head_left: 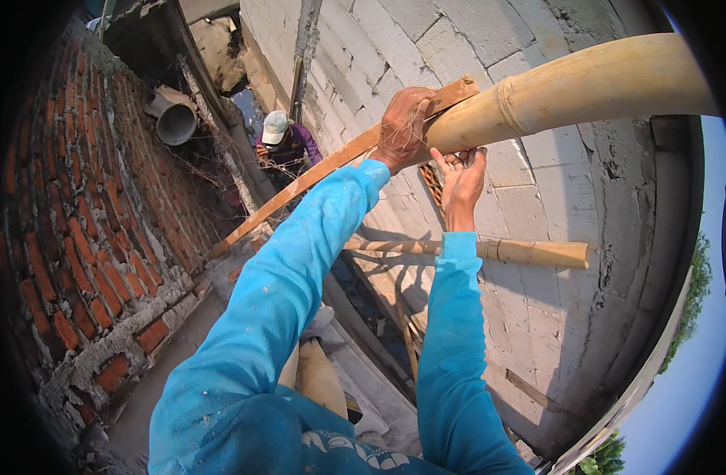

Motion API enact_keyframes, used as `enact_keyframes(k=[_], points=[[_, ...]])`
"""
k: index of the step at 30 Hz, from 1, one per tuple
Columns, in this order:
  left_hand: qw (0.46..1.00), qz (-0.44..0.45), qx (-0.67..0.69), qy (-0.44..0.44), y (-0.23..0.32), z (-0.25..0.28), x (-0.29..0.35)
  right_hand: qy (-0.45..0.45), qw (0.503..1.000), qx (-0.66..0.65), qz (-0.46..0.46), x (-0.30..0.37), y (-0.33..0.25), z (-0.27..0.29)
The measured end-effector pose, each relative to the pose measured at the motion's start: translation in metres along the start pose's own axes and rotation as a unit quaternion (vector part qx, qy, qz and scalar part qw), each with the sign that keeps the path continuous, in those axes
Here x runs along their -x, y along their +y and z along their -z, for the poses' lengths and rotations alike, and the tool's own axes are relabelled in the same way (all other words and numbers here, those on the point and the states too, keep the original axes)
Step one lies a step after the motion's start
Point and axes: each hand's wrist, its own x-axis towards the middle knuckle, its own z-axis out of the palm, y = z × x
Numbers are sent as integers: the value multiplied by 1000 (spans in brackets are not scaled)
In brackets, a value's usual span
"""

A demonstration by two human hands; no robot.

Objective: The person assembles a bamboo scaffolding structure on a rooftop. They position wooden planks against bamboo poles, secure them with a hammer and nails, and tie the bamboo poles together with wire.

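A thick bamboo pole (592,83) comes in from the upper right, and its near end meets a long wooden batten (315,176) that slants down to the left. My left hand (401,127) is closed around the batten beside the end of the pole; thin strands like wire or fibre lie across its back. Just below the pole is my right hand (462,186), palm up, its fingers curled against the underside and its thumb raised. What those fingers hold, if anything, is hidden. Both of my arms are in blue sleeves.
A pale block wall (537,206) stands at the right, with a thinner bamboo pole (529,253) across it. At left is a brick wall (86,237) with a grey pipe (175,125). Far below, a person in a cap (276,127) is in the narrow gap.
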Motion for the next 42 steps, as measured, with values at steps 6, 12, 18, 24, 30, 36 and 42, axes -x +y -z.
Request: enact_keyframes(k=[6,12,18,24,30,36,42], points=[[957,283,6,-60,5,25,-19,7,999,1,31,-5,17,-9],[890,371,239,113,13,9,-19,100,994,10,41,-13,30,-18],[984,159,-17,74,41,-5,23,110,992,4,57,-12,35,-16],[984,-61,-128,-107,30,18,15,64,996,52,36,-4,33,-10],[948,-153,-99,-262,32,38,-7,44,995,-35,80,8,35,-11],[901,-255,-116,-332,30,39,-20,75,988,17,131,9,51,-7],[828,-313,-199,-420,29,39,-36,85,904,330,258,18,58,0]])
